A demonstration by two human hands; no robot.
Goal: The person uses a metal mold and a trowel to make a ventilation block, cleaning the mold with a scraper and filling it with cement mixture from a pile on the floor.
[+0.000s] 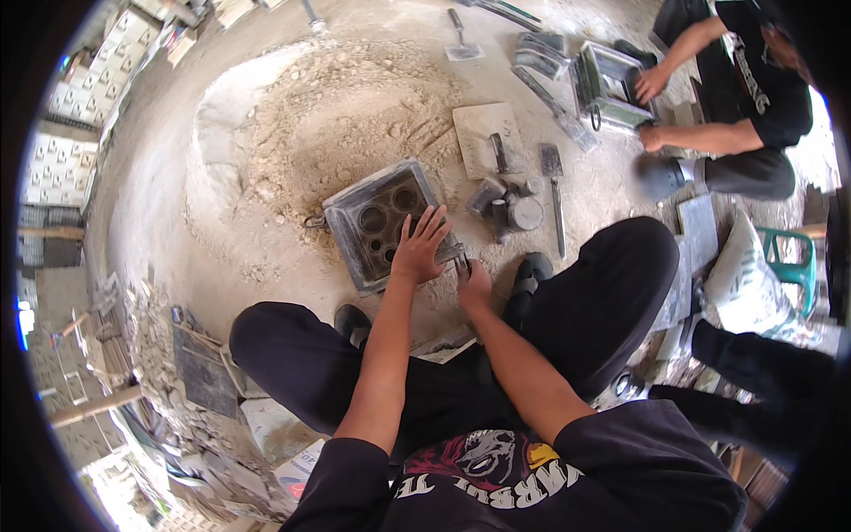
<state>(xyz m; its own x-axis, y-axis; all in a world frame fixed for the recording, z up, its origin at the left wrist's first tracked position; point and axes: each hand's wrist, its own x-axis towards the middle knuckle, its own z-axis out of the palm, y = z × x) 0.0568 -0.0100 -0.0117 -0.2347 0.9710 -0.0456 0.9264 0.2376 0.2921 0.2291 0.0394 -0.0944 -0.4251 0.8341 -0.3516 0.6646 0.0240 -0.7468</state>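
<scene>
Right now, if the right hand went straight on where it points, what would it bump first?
The right hand would probably bump the grey box at its nearest corner, though depth is unclear.

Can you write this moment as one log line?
left hand: spread over box edge | right hand: by box corner | tan heap: beyond box

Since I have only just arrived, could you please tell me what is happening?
The person's left hand lies spread over a grey square box with round hollows; the right hand is at its right edge, grip unclear. The box sits beside a pale, crumbly heap. A co-worker's hands are at a green-grey rectangular frame.
</scene>
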